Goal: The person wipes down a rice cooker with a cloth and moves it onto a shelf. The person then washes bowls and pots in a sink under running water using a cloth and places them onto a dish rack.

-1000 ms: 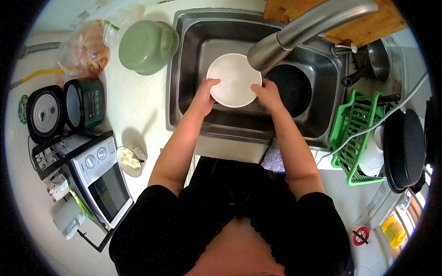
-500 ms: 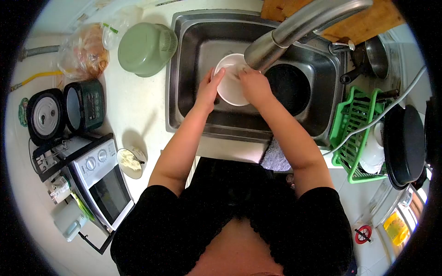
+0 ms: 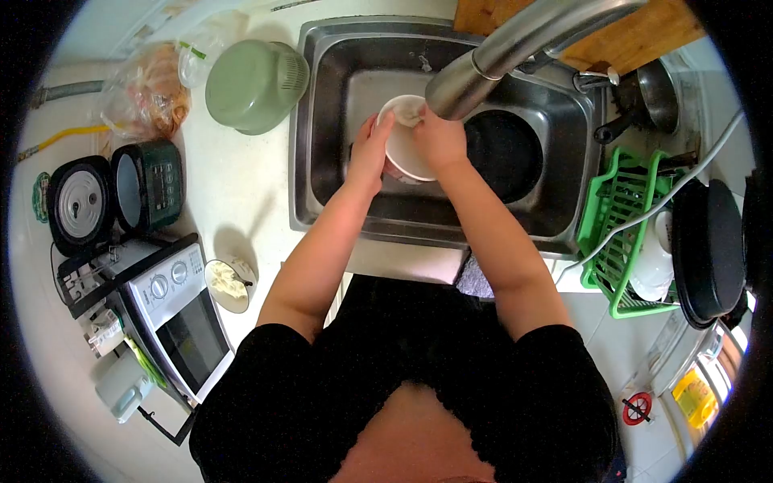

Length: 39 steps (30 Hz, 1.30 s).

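Over the sink (image 3: 378, 84) a white bowl (image 3: 408, 153), coloured on the outside, is tilted with its mouth toward me. My left hand (image 3: 370, 154) grips its left side, thumb at the rim and fingers behind the wall. My right hand (image 3: 441, 143) lies across the right rim, its bent fingers reaching into the bowl. A whitish, wet-looking patch shows by those fingertips; whether it is water, foam or a cloth is unclear. The faucet (image 3: 463, 84) hangs just above my right hand and partly hides it. A round black pan (image 3: 505, 157) rests in the sink to the right.
Left of the sink sits an upturned green basin (image 3: 250, 87). A bowl of pale food (image 3: 229, 285) stands near the toaster oven (image 3: 189, 322). The green dish rack (image 3: 616, 229) is at the right, beside dark pans. A grey towel (image 3: 475, 278) hangs at the front edge.
The bowl has tipped a little, showing more of its coloured outside. My left hand has shifted slightly right, and my right hand has moved slightly left. A splash now shows near the sink's back wall.
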### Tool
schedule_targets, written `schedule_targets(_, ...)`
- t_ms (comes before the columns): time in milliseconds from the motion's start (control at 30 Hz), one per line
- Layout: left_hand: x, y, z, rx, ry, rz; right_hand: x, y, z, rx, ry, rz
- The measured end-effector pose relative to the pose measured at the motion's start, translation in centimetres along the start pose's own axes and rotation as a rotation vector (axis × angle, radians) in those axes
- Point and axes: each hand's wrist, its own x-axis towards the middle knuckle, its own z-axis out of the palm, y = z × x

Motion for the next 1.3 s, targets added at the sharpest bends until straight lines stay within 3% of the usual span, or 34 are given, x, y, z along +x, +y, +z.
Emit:
schedule_targets(100, -1.2, 0.1, 0.4, -0.087, -0.006, 0.024, -0.1, 2.1, 1.4, -0.159, 0.129, -0.028)
schedule_targets(167, -1.5, 0.0, -0.1, -0.107, -0.081, -0.102, 0.2, 2.6, 2.1, 0.438, 0.153, 0.079)
schedule_targets(200, -1.4, -0.2, -0.1, -0.106, -0.081, -0.102, 0.2, 1.2, 1.3, 0.439, 0.153, 0.080)
schedule_targets(300, -0.5, -1.5, -0.8, -0.319, -0.124, -0.163, -0.8, -1.6, 0.4, 0.676, -0.030, 0.027)
schedule_targets(367, 0.5, -1.6, -1.1, -0.353, -0.086, 0.031, -1.3, -1.5, 0.6, 0.501, -0.337, 0.044)
schedule_targets(400, 0.6, -1.4, -1.2, -0.352, -0.091, 0.031, -1.5, -1.0, 1.1, 0.500, -0.332, 0.045)
schedule_targets(467, 0.2, -0.8, -1.4, -0.145, -0.075, 0.184, -2.2, -0.1, 1.5, 0.468, -0.563, -0.143)
schedule_targets(533, -0.6, -0.9, -1.3, -0.160, -0.041, 0.164, -2.4, 0.5, 0.3, 0.285, -0.646, -0.160)
schedule_targets(600, -0.8, -1.7, -1.4, 0.098, 0.050, 0.269, -3.2, 1.2, -0.6, -0.104, -0.618, -0.216)
schedule_targets(633, -0.9, -2.2, -1.0, 0.026, 0.055, 0.242, -3.5, 1.2, -0.7, -0.232, -0.494, -0.237)
schedule_targets(667, -1.0, -2.0, -1.0, 0.024, 0.056, 0.242, -3.1, 1.8, -0.4, -0.234, -0.496, -0.237)
schedule_targets(733, -1.4, -1.4, -1.5, -0.103, 0.066, 0.004, -1.6, 3.2, 0.6, -0.289, -0.018, -0.097)
schedule_targets(867, -1.1, -0.6, -3.3, -0.006, 0.215, 0.155, 0.2, 4.3, 0.4, -0.232, 0.042, 0.109)
schedule_targets(933, -1.8, 0.5, -3.7, 0.021, 0.254, 0.197, 0.3, 5.9, 1.0, 0.081, 0.054, 0.095)
schedule_targets(967, -1.7, 1.1, -4.3, 0.006, 0.226, 0.159, 0.2, 4.6, 0.1, 0.153, -0.184, 0.210)
schedule_targets(1000, -1.5, 1.6, -4.5, -0.012, 0.195, 0.124, -0.2, 4.3, 0.5, 0.155, -0.177, 0.210)
schedule_targets(1067, -1.6, 1.4, -4.4, -0.079, 0.132, 0.037, -1.5, 4.1, 1.4, 1.222, -0.403, 0.690)
schedule_targets(1133, -1.2, 0.6, -4.3, 0.052, 0.025, 0.119, -3.5, 2.6, -0.2, 1.231, -0.501, 0.778)
schedule_targets(1200, -1.6, 0.6, -3.9, 0.139, 0.018, 0.155, -4.8, 3.2, 0.5, 1.186, -0.336, 0.714)
schedule_targets(1300, -1.3, 1.0, -4.0, 0.089, -0.016, 0.116, -4.5, 3.8, 0.9, 1.133, -0.358, 0.571)
